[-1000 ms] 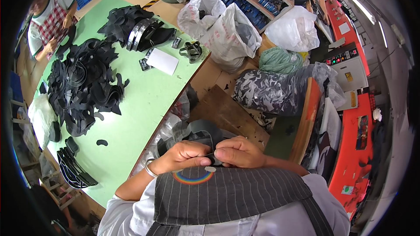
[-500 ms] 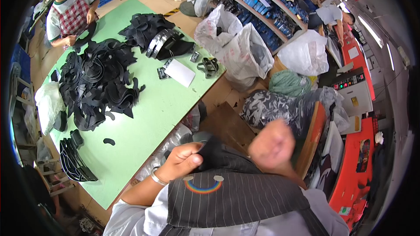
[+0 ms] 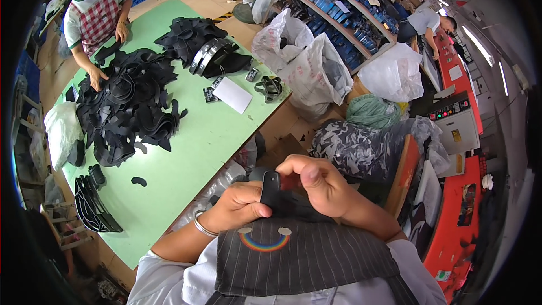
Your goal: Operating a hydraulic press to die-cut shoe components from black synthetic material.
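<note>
While upright in left hand (image 3: 236,203), strip (image 3: 270,189), rounded end topmost, right hand's (image 3: 328,187) grasp unclear

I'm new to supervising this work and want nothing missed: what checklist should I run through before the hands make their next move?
1. Narrow black piece with a rounded end held: ok, thumb and fingers of the left-hand grip are on it.
2. Rounded end in sight: ok, it shows between the hands.
3. Right-hand grip secure on something: cannot tell, the fingers are curled and partly blurred.
4. Hands apart from the heap of flat black cut pieces on the pale green table: ok.
5. Co-worker's hand away from the person's: ok, it is at the heap.
</note>
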A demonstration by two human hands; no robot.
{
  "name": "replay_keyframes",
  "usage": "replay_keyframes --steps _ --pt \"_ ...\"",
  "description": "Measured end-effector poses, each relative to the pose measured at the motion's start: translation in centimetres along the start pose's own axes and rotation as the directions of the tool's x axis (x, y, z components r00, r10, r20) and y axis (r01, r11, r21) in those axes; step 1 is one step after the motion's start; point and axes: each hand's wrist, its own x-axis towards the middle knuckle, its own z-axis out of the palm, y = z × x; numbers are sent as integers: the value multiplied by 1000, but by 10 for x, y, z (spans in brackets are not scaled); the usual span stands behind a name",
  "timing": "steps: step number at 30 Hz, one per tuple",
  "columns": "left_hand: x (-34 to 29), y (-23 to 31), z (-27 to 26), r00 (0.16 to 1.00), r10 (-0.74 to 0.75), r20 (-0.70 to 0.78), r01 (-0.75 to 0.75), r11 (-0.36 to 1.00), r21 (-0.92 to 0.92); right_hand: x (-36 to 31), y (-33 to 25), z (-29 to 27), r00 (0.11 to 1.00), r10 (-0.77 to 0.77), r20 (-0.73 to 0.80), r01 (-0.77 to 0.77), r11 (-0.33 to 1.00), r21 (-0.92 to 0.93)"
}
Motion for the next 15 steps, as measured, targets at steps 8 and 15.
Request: replay_keyframes --steps 8,15 --pt "-9 -11 2 997 -72 -9 71 990 -118 7 -6 10 990 126 59 -125 992 -6" --pt "-4 -12 4 981 -191 -45 179 963 -200 12 -1 6 990 -104 94 134 894 -427"
